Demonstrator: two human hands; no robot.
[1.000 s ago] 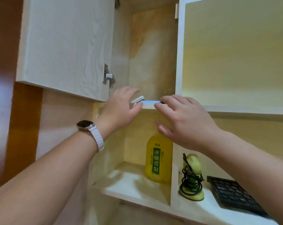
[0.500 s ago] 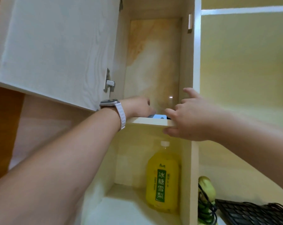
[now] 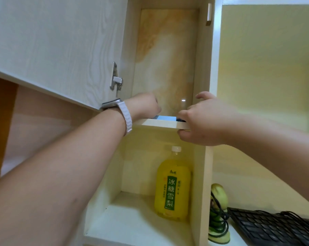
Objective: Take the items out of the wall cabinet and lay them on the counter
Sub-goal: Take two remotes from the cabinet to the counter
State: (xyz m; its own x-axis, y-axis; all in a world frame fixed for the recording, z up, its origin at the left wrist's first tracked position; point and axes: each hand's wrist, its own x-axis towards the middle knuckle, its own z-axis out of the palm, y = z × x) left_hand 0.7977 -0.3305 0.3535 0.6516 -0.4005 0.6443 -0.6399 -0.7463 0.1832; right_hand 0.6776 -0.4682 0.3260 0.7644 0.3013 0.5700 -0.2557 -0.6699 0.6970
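blue obj (image 3: 165, 118) mostly hidden behind shelf lip (image 3: 159, 123)

Left hand (image 3: 144, 106) raised, fingers hidden; right hand (image 3: 207, 121) raised, fingers curled

Upper shelf (image 3: 160, 124), level with both grips: one flat blue item (image 3: 165, 118), between left grip (image 3: 144, 105) and right grip (image 3: 207, 121).
Lower shelf (image 3: 128, 226), below the grips: one yellow bottle (image 3: 173, 190), upright.
Adjoining shelf (image 3: 237, 238), below the right grip: green cable-wound object (image 3: 218, 215); black keyboard (image 3: 274, 226).

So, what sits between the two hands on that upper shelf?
In the head view, a flat light-blue item lies on the shelf between the left hand and right hand.
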